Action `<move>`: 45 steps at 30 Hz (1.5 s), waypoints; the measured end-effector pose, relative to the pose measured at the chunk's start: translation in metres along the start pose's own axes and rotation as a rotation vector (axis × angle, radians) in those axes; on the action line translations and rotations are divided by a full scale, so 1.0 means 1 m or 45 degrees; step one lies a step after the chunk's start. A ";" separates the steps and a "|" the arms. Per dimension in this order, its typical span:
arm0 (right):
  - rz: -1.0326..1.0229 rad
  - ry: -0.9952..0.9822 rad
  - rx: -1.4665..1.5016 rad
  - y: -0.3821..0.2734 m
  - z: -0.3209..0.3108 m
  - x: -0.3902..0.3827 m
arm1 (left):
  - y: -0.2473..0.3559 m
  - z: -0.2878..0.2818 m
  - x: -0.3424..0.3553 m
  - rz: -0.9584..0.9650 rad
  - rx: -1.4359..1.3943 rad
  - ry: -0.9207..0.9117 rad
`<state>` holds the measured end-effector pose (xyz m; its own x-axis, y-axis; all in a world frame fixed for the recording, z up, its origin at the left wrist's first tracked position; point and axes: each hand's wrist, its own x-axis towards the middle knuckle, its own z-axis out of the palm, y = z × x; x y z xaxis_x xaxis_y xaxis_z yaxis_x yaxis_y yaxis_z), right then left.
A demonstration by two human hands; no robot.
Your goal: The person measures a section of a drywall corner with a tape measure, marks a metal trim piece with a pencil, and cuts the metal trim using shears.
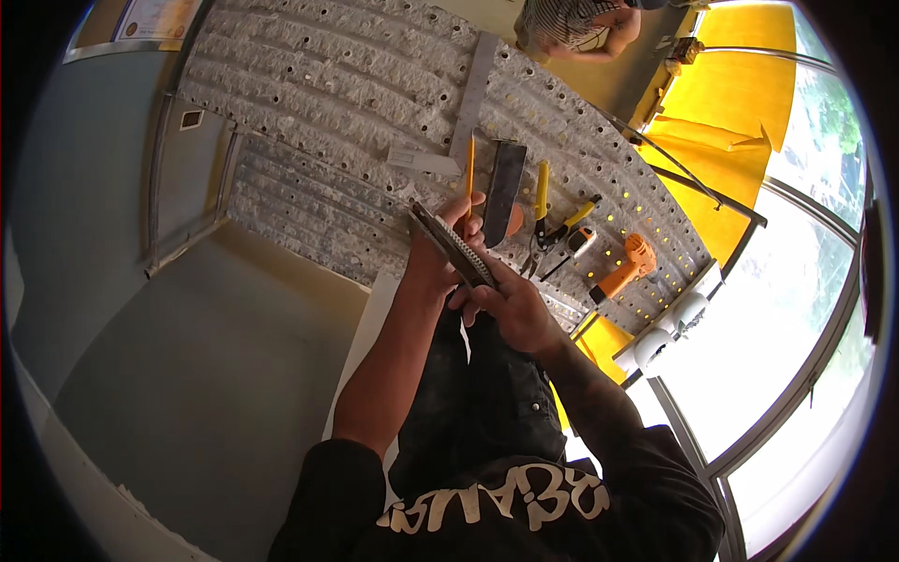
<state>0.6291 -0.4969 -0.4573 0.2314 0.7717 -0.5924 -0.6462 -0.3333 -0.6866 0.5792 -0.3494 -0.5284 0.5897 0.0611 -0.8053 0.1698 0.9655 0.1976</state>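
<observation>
Your right hand is clamped on the near end of the ridged metal piece, while your left hand is closed about it farther along, with the pencil caught in its fingers. Your hands are close together, and the piece slants between them in front of you, by the near edge of the table. Let the right hand take most of the weight, I'd judge, so the left fingers are freer for the pencil; with both jobs on the left, either thing could slip. Grip the flat faces rather than the toothed-looking side (it may be sharp, though I can't tell from here). Resting the far end on the table would probably steady the piece, but that ribbed, perforated top could let it rock, so choose an even spot.

Beyond the pencil lies a metal square, with a dark block to the right of the pencil. Farther right come the yellow-handled snips, the tape measure and the orange drill; swing the piece's end clear of them when you turn it. Another person is past the far edge, so turn it gently.
</observation>
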 end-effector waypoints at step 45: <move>-0.248 0.795 -0.429 -0.011 -0.054 0.037 | 0.133 -0.007 0.052 1.438 2.231 0.359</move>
<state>0.6843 -0.4945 -0.4943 0.7555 0.4149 -0.5071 -0.3155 -0.4479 -0.8366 0.6271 -0.2165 -0.5479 0.8658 0.5004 0.0037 0.3971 -0.6915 0.6035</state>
